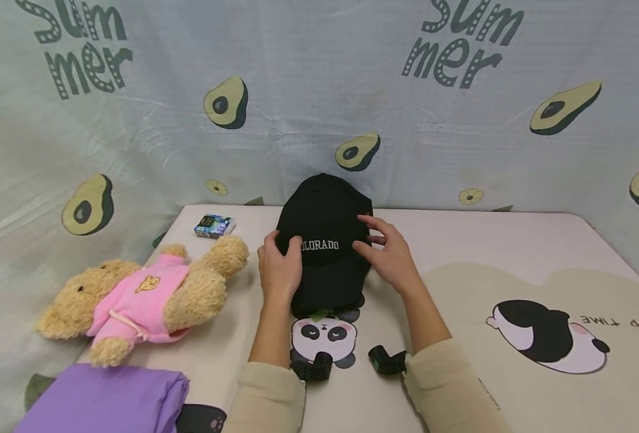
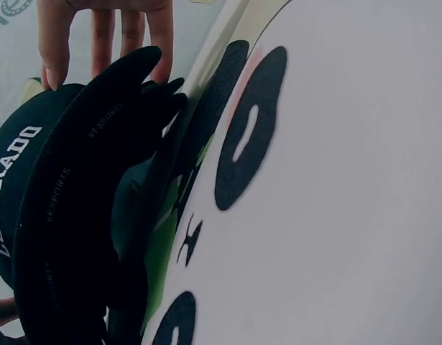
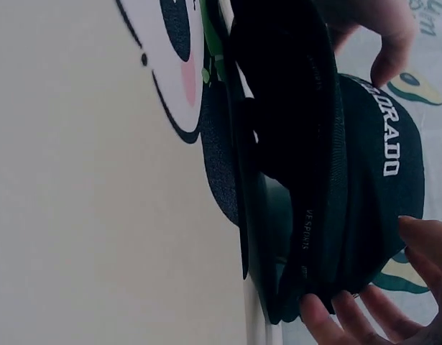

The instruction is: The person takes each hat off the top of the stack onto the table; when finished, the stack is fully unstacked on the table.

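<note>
A black cap with white COLORADO lettering stands in the middle of the table, its brim towards me. My left hand holds its left side, thumb over the front beside the first letters and fingers round the edge. On the other side my right hand holds it between thumb and fingers, which are spread along the edge. The right wrist view shows the right fingertips at the cap's rim. Printed tape shows inside the cap in the left wrist view.
To the left a plush bear in a pink top lies on its back. Behind it is a small blue box; in front, a folded purple cloth. A printed curtain hangs behind the table.
</note>
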Demonstrator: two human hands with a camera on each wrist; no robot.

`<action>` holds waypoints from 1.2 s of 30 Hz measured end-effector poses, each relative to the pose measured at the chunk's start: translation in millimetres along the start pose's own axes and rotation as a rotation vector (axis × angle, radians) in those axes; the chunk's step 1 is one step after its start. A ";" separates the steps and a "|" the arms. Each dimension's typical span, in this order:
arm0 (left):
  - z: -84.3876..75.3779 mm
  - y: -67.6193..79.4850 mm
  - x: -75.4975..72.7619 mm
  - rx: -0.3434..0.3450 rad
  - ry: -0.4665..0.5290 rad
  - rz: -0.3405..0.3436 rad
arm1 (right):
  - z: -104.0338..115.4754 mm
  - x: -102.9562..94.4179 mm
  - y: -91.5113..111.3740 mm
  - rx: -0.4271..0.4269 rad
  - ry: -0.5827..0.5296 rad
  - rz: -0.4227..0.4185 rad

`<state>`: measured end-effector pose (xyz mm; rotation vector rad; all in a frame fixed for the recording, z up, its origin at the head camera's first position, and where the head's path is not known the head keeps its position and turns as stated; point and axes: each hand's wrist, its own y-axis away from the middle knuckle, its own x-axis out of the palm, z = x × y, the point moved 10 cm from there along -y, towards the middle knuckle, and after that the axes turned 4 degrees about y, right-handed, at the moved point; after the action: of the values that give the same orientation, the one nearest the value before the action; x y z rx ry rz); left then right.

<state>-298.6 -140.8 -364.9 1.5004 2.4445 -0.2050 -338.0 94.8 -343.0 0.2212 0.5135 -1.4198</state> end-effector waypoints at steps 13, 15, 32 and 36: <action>-6.0 1.9 5.7 0.031 -0.006 0.028 | 0.8 -2.1 0.4 0.028 -0.022 -0.022; -6.7 2.4 5.7 0.032 -0.009 0.028 | 1.9 -2.5 0.2 0.022 -0.008 -0.024; -19.2 7.1 3.1 0.082 -0.030 0.011 | 5.3 -5.6 0.9 0.015 0.016 -0.045; -23.3 8.5 2.3 0.092 -0.031 0.006 | 7.3 -7.7 0.3 0.006 0.017 -0.061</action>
<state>-295.6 -129.1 -343.2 1.5295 2.4365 -0.3421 -336.7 98.4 -333.1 0.2241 0.5344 -1.4802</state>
